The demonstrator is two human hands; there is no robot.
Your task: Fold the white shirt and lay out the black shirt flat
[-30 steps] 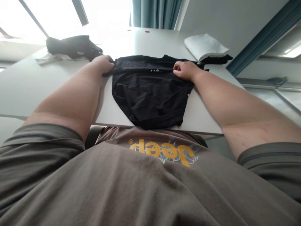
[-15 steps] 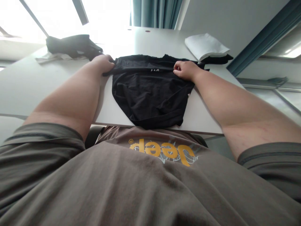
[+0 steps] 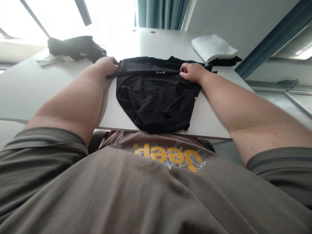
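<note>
A black T-shirt (image 3: 156, 97) lies spread in front of me on the white table (image 3: 219, 120), its lower end reaching the near edge. Part of a small pale print shows across its upper half, beside a crosswise fold. My left hand (image 3: 108, 66) is closed on the cloth at the shirt's upper left, near the sleeve; some of its fingers are hidden. At the upper right, my right hand (image 3: 191, 72) has its fingers curled and pinched on the shirt near the same fold.
Dark crumpled clothes (image 3: 75, 48) lie at the back left, over some pale cloth (image 3: 58, 60). A folded white cloth (image 3: 214, 48) rests on a black one (image 3: 226, 61) at the back right. Behind the table hang blue-green curtains (image 3: 162, 14) beside a bright window.
</note>
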